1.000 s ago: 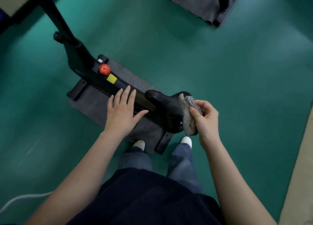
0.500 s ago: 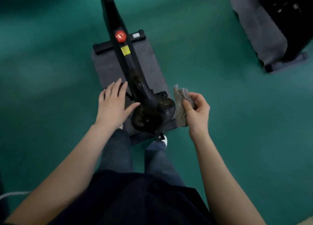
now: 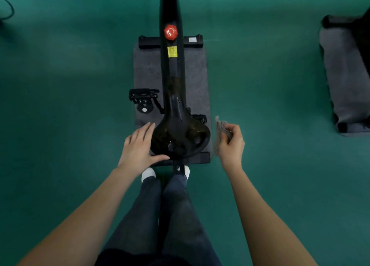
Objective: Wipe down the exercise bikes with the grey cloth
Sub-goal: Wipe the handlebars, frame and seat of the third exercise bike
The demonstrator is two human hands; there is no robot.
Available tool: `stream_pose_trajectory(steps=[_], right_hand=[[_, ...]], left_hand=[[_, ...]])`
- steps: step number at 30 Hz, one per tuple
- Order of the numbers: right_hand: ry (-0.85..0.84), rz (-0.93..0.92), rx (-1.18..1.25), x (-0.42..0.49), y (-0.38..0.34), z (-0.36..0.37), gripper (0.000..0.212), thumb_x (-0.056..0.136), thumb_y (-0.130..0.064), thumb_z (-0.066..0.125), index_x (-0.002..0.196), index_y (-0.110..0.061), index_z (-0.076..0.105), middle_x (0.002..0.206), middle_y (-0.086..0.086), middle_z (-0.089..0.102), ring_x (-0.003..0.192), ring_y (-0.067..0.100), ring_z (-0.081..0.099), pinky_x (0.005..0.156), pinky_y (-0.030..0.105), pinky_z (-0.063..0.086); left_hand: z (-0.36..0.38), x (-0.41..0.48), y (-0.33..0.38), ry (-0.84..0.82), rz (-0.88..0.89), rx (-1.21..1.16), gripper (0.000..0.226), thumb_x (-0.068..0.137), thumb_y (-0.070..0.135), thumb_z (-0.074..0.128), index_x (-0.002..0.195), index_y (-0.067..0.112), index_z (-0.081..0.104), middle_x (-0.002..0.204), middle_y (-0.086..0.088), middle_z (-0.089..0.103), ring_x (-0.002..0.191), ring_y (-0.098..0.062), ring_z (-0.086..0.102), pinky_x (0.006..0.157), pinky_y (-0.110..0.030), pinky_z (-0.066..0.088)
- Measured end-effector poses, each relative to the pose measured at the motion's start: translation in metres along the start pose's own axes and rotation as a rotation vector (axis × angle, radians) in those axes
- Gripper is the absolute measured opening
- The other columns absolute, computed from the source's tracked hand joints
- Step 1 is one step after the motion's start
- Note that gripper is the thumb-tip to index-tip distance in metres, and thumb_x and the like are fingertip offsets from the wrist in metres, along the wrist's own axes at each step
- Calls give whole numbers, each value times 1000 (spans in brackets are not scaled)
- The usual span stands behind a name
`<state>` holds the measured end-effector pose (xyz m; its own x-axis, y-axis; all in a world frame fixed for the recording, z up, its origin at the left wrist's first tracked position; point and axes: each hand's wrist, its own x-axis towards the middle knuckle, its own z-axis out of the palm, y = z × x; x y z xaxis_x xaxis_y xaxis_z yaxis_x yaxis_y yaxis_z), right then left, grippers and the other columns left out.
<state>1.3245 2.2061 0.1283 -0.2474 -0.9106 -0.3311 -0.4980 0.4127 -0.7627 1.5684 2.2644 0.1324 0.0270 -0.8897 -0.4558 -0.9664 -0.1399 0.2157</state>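
Observation:
A black exercise bike stands straight ahead of me, seen from above, with its shiny black saddle (image 3: 179,134) nearest and its frame (image 3: 171,65) running away, carrying a red knob (image 3: 170,32) and a yellow label. My left hand (image 3: 140,148) lies flat with straight fingers against the saddle's left edge, thumb under its rear rim. My right hand (image 3: 232,145) grips the bunched grey cloth (image 3: 219,132) just right of the saddle, a small gap apart from it.
The bike sits on a grey mat (image 3: 197,81) on the green floor (image 3: 70,105). A black pedal (image 3: 144,97) sticks out left. A second bike's grey mat (image 3: 344,75) lies at the far right. My feet stand at the mat's near edge.
The view has swung so the bike now points straight away from me. The cloth in my right hand has come off the saddle's right side; my left hand slid back along the saddle's left edge.

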Motion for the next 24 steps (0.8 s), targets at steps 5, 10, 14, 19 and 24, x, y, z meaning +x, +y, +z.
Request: stream_pose_trajectory(steps=[5, 10, 14, 19, 24], right_hand=[[-80, -116, -156, 30, 4, 30, 22, 89, 1, 49, 107, -10, 57, 107, 2, 58, 105, 23, 54, 88, 28, 42], [-59, -311, -309, 19, 15, 58, 21, 86, 7, 51, 100, -5, 60, 94, -1, 58, 95, 27, 52, 75, 19, 32], [99, -373, -331, -9, 18, 72, 20, 81, 11, 55, 94, -3, 62, 89, 6, 64, 82, 24, 52, 67, 15, 27], [127, -426, -283, -51, 15, 90, 22, 78, 13, 59, 91, -5, 62, 89, 4, 64, 82, 22, 53, 75, 16, 34], [89, -413, -178, -65, 7, 101, 22, 78, 13, 58, 92, -4, 63, 90, -1, 60, 88, 16, 50, 80, 20, 40]], left_hand=[[29, 16, -10, -12, -3, -45, 119, 58, 76, 61, 149, 13, 16, 153, -2, 24, 138, -21, 27, 109, -42, 25], [53, 23, -22, -24, 43, -215, 123, 53, 69, 72, 148, 15, 18, 152, 0, 25, 136, -21, 28, 110, -41, 24], [62, 25, -28, 19, 78, -310, 120, 51, 61, 79, 146, 16, 23, 148, 1, 30, 134, -21, 31, 110, -43, 27], [67, 30, -29, 61, 89, -394, 117, 47, 53, 85, 143, 17, 28, 144, 2, 34, 131, -20, 33, 107, -45, 31], [71, 31, -30, 74, 86, -471, 117, 45, 52, 86, 142, 18, 30, 142, 4, 35, 129, -19, 33, 107, -41, 31]])
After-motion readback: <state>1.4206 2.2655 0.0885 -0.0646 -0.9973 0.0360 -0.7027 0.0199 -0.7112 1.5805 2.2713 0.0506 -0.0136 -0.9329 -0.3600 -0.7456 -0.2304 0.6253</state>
